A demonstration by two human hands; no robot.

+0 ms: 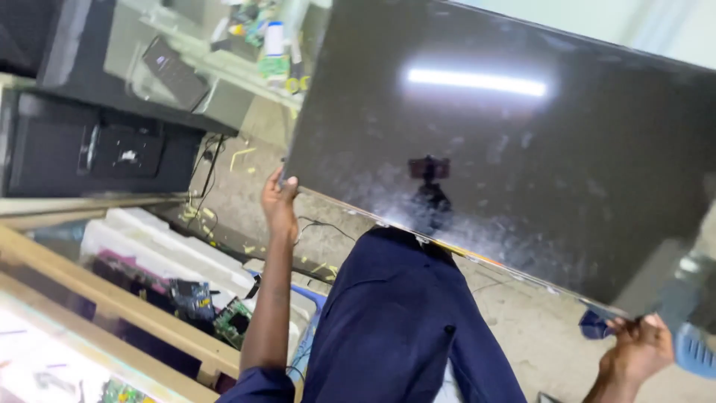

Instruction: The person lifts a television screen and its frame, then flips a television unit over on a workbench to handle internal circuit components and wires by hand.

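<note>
Big dark screen panel [507, 149] fills the upper right, tilted, held up off the floor, its top and right edges running out of view. Glossy face shows a ceiling-light glare and dust smears. Left hand [279, 200] is clamped on the panel's lower left corner, right hand [638, 348] grips the lower right edge; hands well apart, one at each end. Bare concrete floor [246, 179] lies under the panel, open but narrow, with scraps and a cable. Black cabinets [89, 145] close in on the left. Wooden frame [112, 298] runs along bottom left. Beside it, white foam tray [160, 239] holds a green circuit board [233, 319] and loose parts.
</note>
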